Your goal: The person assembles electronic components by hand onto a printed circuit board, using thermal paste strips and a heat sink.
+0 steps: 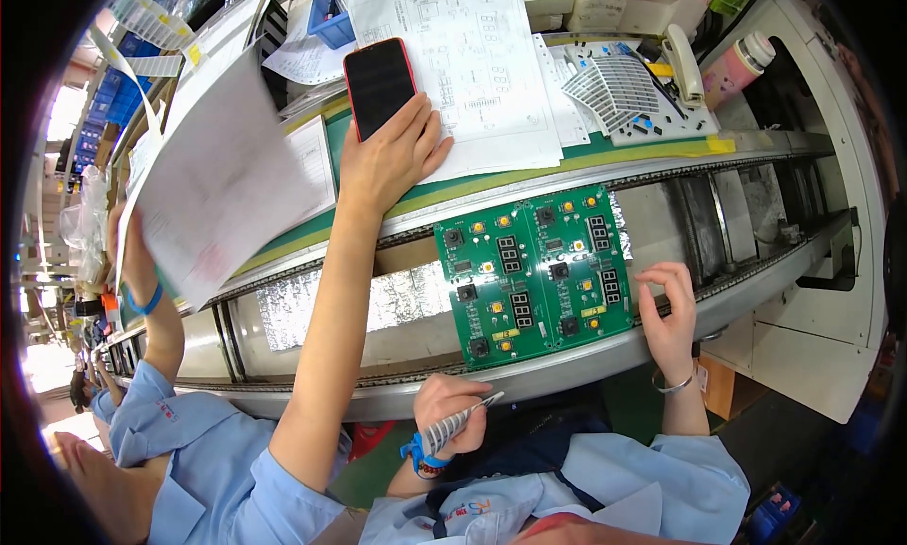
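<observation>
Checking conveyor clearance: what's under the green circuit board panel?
Silver foil shows left of the green circuit board panel, with a sliver at its right; the conveyor's near rail runs along its near edge. Directly beneath is covered; can't tell whether foil continues.

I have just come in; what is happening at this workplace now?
The person's left hand holds a pale striped strip in front of a green circuit board panel, which lies across the conveyor rails. The right hand is beside the panel's right edge, its fingers slightly curled and holding nothing visible. At the left, a co-worker holds a large white sheet with one hand and has the other hand at the lower end of a red-edged phone.
</observation>
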`<state>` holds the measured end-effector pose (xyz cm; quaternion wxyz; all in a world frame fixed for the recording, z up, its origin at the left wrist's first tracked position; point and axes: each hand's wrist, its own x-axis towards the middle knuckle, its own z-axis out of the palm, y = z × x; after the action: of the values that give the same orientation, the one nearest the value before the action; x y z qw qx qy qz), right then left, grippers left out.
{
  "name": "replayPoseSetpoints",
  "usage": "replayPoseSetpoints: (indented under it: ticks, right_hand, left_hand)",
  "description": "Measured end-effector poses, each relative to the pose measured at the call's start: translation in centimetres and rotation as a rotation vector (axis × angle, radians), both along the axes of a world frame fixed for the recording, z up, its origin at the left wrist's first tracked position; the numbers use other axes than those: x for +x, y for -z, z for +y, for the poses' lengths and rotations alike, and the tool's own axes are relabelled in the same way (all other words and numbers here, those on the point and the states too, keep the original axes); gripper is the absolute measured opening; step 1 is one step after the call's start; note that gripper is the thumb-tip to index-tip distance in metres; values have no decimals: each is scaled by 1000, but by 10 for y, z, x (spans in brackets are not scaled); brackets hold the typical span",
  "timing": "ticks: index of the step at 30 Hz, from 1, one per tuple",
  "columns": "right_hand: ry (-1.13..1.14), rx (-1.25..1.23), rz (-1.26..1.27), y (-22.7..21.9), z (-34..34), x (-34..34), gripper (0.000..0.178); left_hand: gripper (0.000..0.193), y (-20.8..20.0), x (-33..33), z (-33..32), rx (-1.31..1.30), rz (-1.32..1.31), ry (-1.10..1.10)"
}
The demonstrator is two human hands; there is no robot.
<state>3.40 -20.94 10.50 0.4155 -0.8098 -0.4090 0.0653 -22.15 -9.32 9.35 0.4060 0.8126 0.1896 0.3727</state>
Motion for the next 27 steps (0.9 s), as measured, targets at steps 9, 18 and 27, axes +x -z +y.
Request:
replayPoseSetpoints:
  ticks: [9, 18, 27]
  right_hand:
    - [27, -19, 8, 0, 0, 2, 9]
    - [25, -32, 5, -1, 0, 0, 9]
    - [25, -35, 26, -1, 2, 2, 9]
  left_hand:
    - [8, 2, 2, 0, -72, -35, -13]
    - [6, 1, -1, 1, -94, 2, 4]
    - [7, 0, 1, 4, -117, 15, 22]
